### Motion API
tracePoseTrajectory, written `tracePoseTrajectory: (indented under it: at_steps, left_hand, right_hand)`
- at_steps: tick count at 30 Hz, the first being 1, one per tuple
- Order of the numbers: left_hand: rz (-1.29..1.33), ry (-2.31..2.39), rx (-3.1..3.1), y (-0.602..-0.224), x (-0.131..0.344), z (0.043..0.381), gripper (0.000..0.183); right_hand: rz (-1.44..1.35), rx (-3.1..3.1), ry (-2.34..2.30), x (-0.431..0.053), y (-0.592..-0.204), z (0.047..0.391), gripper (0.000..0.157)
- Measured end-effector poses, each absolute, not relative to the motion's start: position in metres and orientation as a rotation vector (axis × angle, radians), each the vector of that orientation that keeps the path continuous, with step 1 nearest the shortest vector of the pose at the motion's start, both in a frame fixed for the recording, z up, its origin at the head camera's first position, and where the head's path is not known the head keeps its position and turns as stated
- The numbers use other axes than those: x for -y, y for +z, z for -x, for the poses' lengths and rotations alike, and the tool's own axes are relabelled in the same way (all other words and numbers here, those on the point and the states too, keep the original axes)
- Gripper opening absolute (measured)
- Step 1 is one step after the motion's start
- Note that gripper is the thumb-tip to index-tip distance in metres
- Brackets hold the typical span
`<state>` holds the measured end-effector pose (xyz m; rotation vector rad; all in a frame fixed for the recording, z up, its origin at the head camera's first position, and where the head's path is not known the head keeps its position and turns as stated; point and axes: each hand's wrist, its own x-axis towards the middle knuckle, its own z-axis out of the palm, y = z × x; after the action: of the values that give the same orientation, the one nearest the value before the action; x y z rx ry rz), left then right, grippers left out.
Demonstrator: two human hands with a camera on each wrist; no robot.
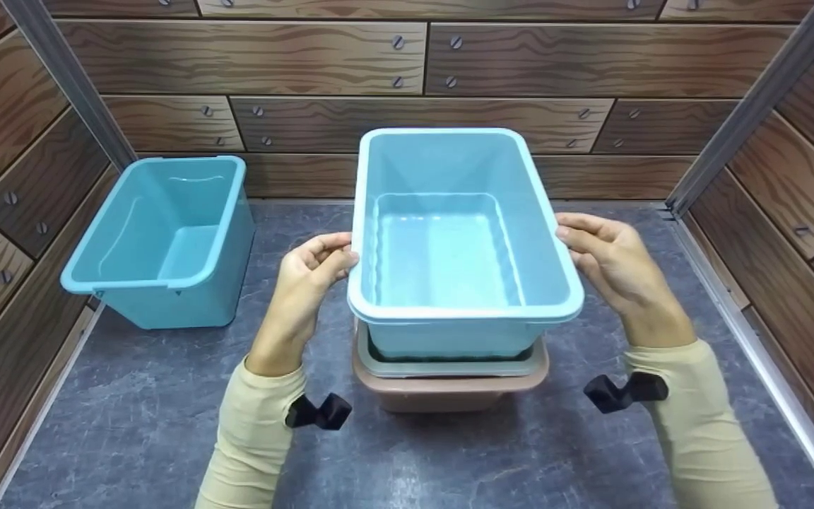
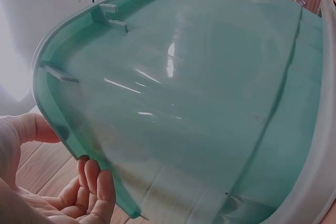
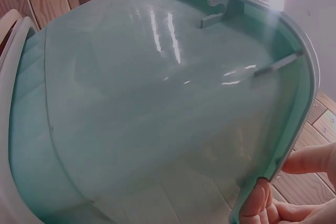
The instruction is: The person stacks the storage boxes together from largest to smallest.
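Note:
A light blue plastic storage bin [image 1: 442,254] is held by its rim between both hands in the head view. My left hand [image 1: 306,283] pinches the left rim, thumb on top and fingers beneath. On the opposite side my right hand [image 1: 612,268] grips the right rim. Under the blue bin, a grey bin [image 1: 449,367] sits inside a brown-pink bin [image 1: 442,399], and the blue bin's lower part overlaps them. Both wrist views show the blue bin's outer wall [image 2: 199,87] tilted, with small ribs under its rim.
Another blue bin [image 1: 198,293] stands on the grey floor surface [image 1: 167,410] at the left, near the wall. Wood-patterned panels [image 1: 251,56] enclose the back and sides, with metal posts [image 1: 739,106] at the corners.

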<state>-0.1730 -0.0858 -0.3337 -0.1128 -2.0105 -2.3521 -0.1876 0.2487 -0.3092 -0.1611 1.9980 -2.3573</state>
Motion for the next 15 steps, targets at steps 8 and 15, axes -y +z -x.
tracePoseTrajectory:
  at_steps: [8, 15]
  left_hand:
    - [0.106, -2.365, 2.005, -0.3355, 0.087, 0.1731, 0.036]
    - [0.108, -2.366, 2.005, -0.3376, 0.0878, 0.173, 0.037]
  right_hand:
    - [0.184, -1.999, -2.326, -0.2487, -0.3102, 0.1881, 0.023]
    - [0.236, -1.953, -2.346, -0.2508, -0.3144, 0.1894, 0.019]
